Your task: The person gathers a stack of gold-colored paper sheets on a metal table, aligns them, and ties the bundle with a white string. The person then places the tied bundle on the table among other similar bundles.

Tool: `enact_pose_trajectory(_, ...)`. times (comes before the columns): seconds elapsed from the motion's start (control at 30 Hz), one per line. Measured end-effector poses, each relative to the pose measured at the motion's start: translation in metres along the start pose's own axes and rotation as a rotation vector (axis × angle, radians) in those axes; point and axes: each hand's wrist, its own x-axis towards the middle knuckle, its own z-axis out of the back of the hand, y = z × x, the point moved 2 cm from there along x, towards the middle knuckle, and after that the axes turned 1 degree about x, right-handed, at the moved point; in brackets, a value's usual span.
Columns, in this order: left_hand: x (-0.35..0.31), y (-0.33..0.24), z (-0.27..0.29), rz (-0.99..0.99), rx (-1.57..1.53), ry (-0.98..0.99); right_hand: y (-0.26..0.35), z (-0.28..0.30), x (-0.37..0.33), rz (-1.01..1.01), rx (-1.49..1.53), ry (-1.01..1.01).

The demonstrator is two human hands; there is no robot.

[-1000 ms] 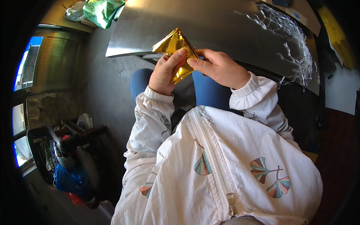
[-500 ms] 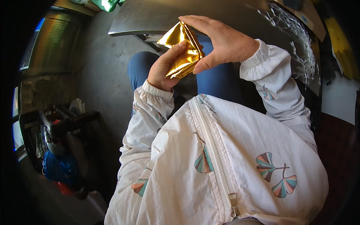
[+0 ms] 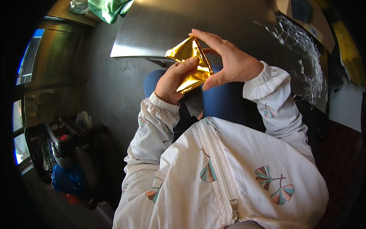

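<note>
Shiny gold foil sheets [image 3: 193,71], gathered in a stack with pointed corners, are held up in front of the table's near edge, above my knees. My left hand [image 3: 173,78] grips the stack from the left, its thumb lying across the gold face and its other fingers hidden behind. On the other side, my right hand [image 3: 232,61] spans the stack's right edge, fingertips at the top corner and thumb at the lower right corner. How many sheets there are cannot be made out.
A dark metal-topped table [image 3: 152,28] stands ahead. Tangled silvery white strips [image 3: 309,57] lie on its right side, near a cardboard box [image 3: 320,23]. A green plastic bag [image 3: 108,9] is at the far left. A dark rack with a blue bag [image 3: 68,177] stands lower left.
The view has shifted, so the hands and foil appear lower. The stack's edges look more closely aligned, and its gold face is turned more toward me. Both hands keep hold.
</note>
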Motion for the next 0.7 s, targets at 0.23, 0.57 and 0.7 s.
enact_pose_trajectory(0.23, 0.059, -0.021, 0.001, 0.062, 0.020, 0.063, -0.024, 0.045, 0.021, 0.076, -0.149, -0.021)
enact_pose_trajectory(0.57, 0.100, -0.026, 0.004, 0.169, 0.085, 0.020, -0.058, 0.069, 0.021, 0.091, -0.074, -0.140)
enact_pose_trajectory(0.7, 0.101, -0.028, 0.003, 0.129, 0.161, -0.024, -0.066, 0.068, 0.023, 0.081, -0.045, -0.134)
